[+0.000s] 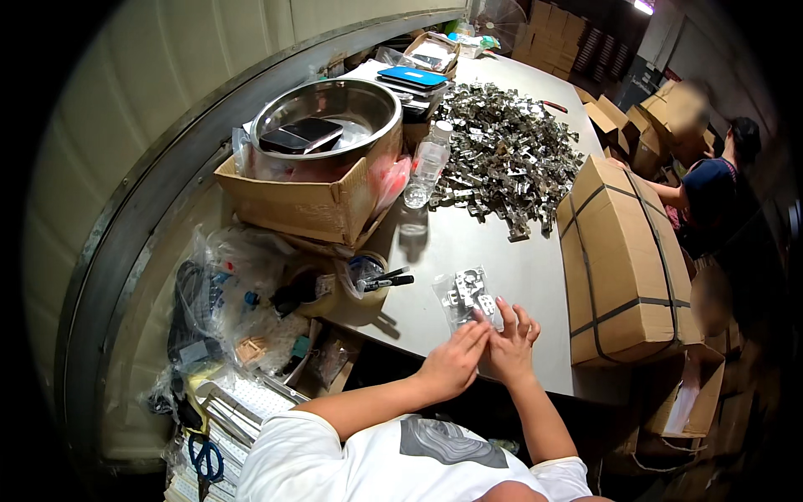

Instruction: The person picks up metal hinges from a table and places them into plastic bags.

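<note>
I can't read the black marker (386,283)'s white lettering, but the clear plastic bag (444,294) of silvery metal parts (469,283) is near-right of the clear plastic bottle (428,165), left hand (452,361) fingers bunched, right hand (510,350) half-spread, both at its edge, grip unclear.

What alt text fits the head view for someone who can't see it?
A person's left hand and right hand meet at a small clear bag of metal parts on a pale table. Beyond it are a clear plastic bottle and a large heap of metal brackets, with a steel basin and cardboard box at left, a strapped carton at right.
</note>
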### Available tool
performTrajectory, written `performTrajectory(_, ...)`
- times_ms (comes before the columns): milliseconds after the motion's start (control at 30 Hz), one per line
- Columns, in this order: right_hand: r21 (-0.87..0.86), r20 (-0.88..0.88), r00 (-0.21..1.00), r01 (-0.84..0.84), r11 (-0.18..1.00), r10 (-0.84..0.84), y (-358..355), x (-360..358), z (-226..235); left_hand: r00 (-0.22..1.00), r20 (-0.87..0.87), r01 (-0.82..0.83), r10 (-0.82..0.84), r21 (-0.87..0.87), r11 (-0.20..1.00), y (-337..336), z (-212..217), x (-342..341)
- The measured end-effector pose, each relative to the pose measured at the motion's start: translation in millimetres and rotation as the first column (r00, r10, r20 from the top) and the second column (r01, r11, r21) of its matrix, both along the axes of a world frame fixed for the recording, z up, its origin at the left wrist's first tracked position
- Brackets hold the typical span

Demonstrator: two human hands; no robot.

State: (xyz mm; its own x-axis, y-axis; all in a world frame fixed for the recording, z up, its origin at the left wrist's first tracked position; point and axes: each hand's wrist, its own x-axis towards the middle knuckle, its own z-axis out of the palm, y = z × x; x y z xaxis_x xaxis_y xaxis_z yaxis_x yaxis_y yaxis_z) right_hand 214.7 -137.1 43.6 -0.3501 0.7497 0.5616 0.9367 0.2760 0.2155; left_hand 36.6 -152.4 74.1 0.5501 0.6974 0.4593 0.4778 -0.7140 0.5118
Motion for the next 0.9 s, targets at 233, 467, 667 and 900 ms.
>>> performTrajectory(233, -0.197, -0.117, 0.991, -0.081, 0.977, 0.059, -3.4, 15.7, 27.0, 0.988, -0.152, 0.032, -0.028, 0.028, 0.999, 43.7, 21.5, -37.2)
performTrajectory(467, -0.297, -0.352, 0.920, -0.283, 0.912, 0.171, -10.6, 15.6, 73.5, 0.983, -0.125, 0.135, -0.138, -0.036, 0.990, 46.6, 55.8, -39.3)
performTrajectory(667, -0.358, -0.241, 0.930, -0.352, 0.865, 0.279, -39.1, 1.3, 38.9, 0.880, -0.259, 0.352, -0.398, -0.207, 0.913, 36.0, 22.9, -33.8)
performTrajectory(900, -0.134, -0.333, 0.891, -0.369, 0.920, 0.309, -41.9, -2.6, 10.1, 0.989, 0.074, -0.131, 0.128, 0.038, 0.991, 113.7, -19.3, -13.8)
